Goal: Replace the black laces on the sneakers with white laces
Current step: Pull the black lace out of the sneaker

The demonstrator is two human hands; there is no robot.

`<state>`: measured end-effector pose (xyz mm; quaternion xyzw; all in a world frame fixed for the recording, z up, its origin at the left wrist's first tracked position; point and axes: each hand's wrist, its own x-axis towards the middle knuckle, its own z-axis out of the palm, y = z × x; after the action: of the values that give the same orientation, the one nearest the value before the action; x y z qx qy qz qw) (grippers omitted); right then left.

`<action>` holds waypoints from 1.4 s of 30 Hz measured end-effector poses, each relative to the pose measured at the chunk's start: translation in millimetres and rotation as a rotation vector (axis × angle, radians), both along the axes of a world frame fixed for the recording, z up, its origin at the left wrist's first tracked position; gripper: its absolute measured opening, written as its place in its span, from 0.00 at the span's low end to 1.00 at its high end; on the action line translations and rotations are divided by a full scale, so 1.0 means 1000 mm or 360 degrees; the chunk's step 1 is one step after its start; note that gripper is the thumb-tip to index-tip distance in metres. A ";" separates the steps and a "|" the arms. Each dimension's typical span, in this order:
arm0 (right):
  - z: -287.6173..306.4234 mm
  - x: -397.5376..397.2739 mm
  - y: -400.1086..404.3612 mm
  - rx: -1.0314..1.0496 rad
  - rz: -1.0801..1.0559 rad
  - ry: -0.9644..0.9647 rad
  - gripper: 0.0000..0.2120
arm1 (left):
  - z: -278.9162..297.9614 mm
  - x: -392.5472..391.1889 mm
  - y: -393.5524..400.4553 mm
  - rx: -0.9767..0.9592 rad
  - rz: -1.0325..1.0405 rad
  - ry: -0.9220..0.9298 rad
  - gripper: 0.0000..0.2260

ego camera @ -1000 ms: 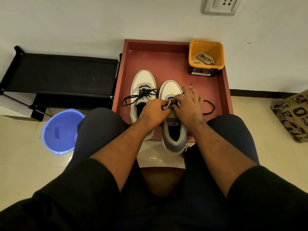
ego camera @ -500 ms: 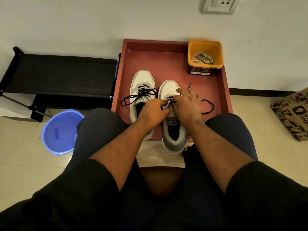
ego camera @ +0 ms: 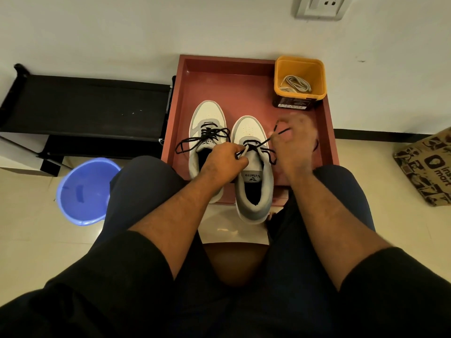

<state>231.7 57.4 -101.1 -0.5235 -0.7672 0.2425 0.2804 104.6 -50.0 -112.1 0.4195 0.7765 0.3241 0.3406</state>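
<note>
Two white and grey sneakers stand side by side in a red tray (ego camera: 210,79). The left sneaker (ego camera: 207,113) still has its black lace (ego camera: 195,142) threaded, with loose loops. My left hand (ego camera: 223,159) rests on the right sneaker (ego camera: 253,189) and pinches its black lace (ego camera: 258,146) near the eyelets. My right hand (ego camera: 292,142), blurred by motion, grips one end of that lace and holds it out to the right of the shoe. White laces (ego camera: 296,84) lie coiled in an orange tub (ego camera: 300,67) at the tray's far right corner.
A blue plastic bucket (ego camera: 85,191) stands on the floor at left, beside a black low rack (ego camera: 83,108). A printed paper bag (ego camera: 427,164) sits at right. A wall with a socket (ego camera: 322,6) rises behind the tray. My knees flank the tray's near edge.
My right hand has pulled away from the right sneaker's tongue to the right, drawing a lace end out with it. My left hand stays on the shoe.
</note>
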 end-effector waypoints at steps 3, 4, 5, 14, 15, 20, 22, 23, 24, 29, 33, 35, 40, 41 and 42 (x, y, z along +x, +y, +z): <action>-0.011 -0.011 -0.016 -0.0032 0.0494 -0.0537 0.15 | 0.000 -0.001 0.000 0.0020 -0.0056 0.0034 0.12; -0.013 -0.012 -0.019 -0.0038 0.0524 -0.0599 0.14 | 0.000 -0.001 0.000 0.0024 -0.0059 0.0035 0.11; -0.014 -0.013 -0.021 -0.0022 0.0509 -0.0618 0.12 | -0.001 -0.001 0.000 0.0022 -0.0055 0.0027 0.11; 0.008 0.004 0.005 -0.0178 -0.0389 0.0286 0.03 | -0.001 -0.002 0.000 -0.0017 0.0012 0.0025 0.21; 0.010 0.007 0.010 -0.0266 -0.0519 0.0430 0.02 | -0.002 -0.002 0.000 -0.0012 0.0019 0.0033 0.21; 0.011 0.012 0.010 -0.0416 -0.0467 0.0074 0.26 | 0.001 0.002 0.001 0.0035 -0.0011 0.0175 0.22; 0.010 0.009 0.000 -0.0468 -0.0134 0.0107 0.15 | 0.004 0.006 0.005 0.0077 -0.0099 0.0459 0.21; 0.009 0.008 -0.004 -0.0562 0.0032 0.0095 0.08 | 0.007 0.009 0.010 0.0096 -0.0159 0.0606 0.19; 0.009 0.007 -0.008 -0.0618 0.0184 0.0012 0.04 | 0.009 0.011 0.015 0.0103 -0.0213 0.0722 0.16; 0.002 0.005 -0.006 -0.0780 0.0381 -0.0222 0.09 | 0.011 0.017 0.040 -0.0112 -0.0326 0.0956 0.10; -0.001 0.003 -0.003 -0.0812 0.0379 -0.0253 0.11 | 0.007 0.021 0.042 -0.0114 -0.0327 0.1105 0.09; -0.002 0.003 -0.002 -0.0834 0.0386 -0.0248 0.12 | 0.007 0.019 0.040 -0.0129 -0.0359 0.1144 0.09; -0.004 0.004 -0.002 -0.0824 0.0418 -0.0183 0.15 | 0.010 0.012 0.034 0.0077 -0.0272 0.1053 0.10; -0.005 0.005 -0.001 -0.0829 0.0407 -0.0167 0.15 | 0.011 0.008 0.033 0.0137 -0.0049 0.0917 0.10; -0.006 0.006 -0.001 -0.0837 0.0395 -0.0159 0.14 | 0.011 0.005 0.031 0.0196 0.0187 0.0776 0.09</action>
<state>237.6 56.0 -107.2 -0.4915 -0.7491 0.4394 0.0652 109.4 -19.0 -101.4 0.4594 0.8375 0.2794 0.0979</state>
